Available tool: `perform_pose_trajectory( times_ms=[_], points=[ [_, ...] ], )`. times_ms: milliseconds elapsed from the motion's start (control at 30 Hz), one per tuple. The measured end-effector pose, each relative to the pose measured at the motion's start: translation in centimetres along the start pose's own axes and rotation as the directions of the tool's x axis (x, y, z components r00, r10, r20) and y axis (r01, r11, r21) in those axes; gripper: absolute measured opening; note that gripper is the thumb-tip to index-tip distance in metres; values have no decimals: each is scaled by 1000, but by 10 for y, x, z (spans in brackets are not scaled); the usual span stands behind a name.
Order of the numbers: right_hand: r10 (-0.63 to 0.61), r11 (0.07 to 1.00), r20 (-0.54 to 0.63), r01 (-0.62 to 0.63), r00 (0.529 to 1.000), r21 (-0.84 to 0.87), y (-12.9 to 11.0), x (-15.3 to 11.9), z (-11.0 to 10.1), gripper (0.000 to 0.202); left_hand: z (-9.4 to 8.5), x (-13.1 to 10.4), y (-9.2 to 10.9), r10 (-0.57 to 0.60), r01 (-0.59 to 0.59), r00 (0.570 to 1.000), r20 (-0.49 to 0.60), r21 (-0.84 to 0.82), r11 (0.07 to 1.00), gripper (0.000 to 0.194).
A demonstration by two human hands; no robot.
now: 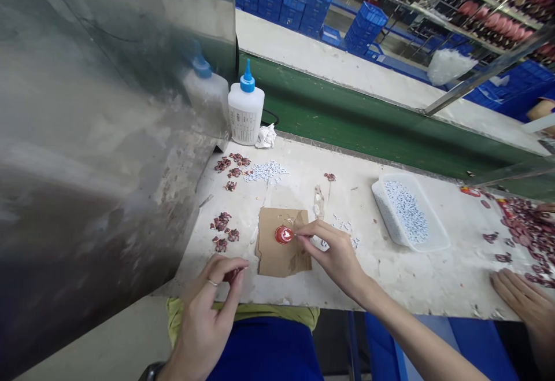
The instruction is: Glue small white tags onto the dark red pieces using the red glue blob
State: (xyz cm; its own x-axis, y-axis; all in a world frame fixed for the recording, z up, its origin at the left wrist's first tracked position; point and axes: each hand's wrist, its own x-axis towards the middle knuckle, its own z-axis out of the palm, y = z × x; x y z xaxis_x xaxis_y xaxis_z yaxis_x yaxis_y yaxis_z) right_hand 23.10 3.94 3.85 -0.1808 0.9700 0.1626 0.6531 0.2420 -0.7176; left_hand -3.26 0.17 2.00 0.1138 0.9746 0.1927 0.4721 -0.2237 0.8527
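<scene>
My left hand (212,297), with a ring on one finger, pinches a small dark red piece (233,274) at the table's front edge. Between the thumb and finger of my right hand (332,251) is a thin stick (296,234), its tip at the edge of a small round red dish (284,234) with shiny contents. The dish rests on a brown cardboard piece (277,259). Clusters of dark red pieces (222,221) lie left of the cardboard. Small white-blue pieces (266,171) form a pile behind it, and more are scattered beside my right hand.
A white bottle with a blue cap (245,112) and crumpled tissue (266,136) stand by the metal wall (108,138). A clear tub (381,210) holds white-blue pieces. At right, another person's hand (522,294) rests near many dark red pieces (526,233). Blue crates (366,25) are beyond.
</scene>
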Motion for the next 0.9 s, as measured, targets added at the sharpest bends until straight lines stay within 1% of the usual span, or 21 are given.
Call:
perform_pose_trajectory(
  times_ms=[33, 100, 200, 267, 367, 467, 567, 633, 700, 800, 900],
  points=[
    [3, 1000, -9, -3, 1000, 0, 0, -1, 0, 14, 1, 2, 2, 19, -19, 999, 25, -10, 1000, 11],
    [9, 1000, -26, -9, 1000, 3, 1, -3, 0, 14, 4, 4, 4, 29, -27, 999, 39, -38, 999, 10],
    [21, 1000, -50, -20, 999, 19, 1, -6, -1, 14, 9, 2, 4, 9, -4, 998, 63, -72, 997, 28],
    [36, 998, -65, -33, 997, 43, -1, -7, -3, 14, 11, 1, 3, 5, 3, 997, 76, -102, 995, 35],
    [64, 993, -85, -55, 994, 105, -6, -9, -6, 11, 10, 3, 6, 42, -41, 999, 6, -116, 992, 30],
    [107, 977, -83, -89, 991, 194, -13, -12, -8, 10, 8, 9, 14, 101, -105, 993, -54, -77, 991, 21],
    [142, 947, -62, -117, 988, 299, -24, -14, -11, 9, 6, 15, 24, 168, -169, 984, -60, -15, 986, 19],
    [138, 926, -48, -112, 989, 360, -33, -15, -13, 9, 5, 16, 31, 211, -212, 977, -23, -16, 977, 25],
    [121, 910, -32, -98, 992, 403, -42, -16, -16, 12, 4, 15, 36, 241, -239, 970, 25, -45, 970, 35],
    [85, 901, 3, -79, 996, 428, -56, -18, -21, 17, 3, 12, 43, 282, -279, 957, 72, -49, 959, 44],
    [17, 900, 14, -21, 1000, 435, -67, -19, -23, 18, 4, 12, 49, 303, -300, 953, 33, -73, 951, 38]
  ],
)
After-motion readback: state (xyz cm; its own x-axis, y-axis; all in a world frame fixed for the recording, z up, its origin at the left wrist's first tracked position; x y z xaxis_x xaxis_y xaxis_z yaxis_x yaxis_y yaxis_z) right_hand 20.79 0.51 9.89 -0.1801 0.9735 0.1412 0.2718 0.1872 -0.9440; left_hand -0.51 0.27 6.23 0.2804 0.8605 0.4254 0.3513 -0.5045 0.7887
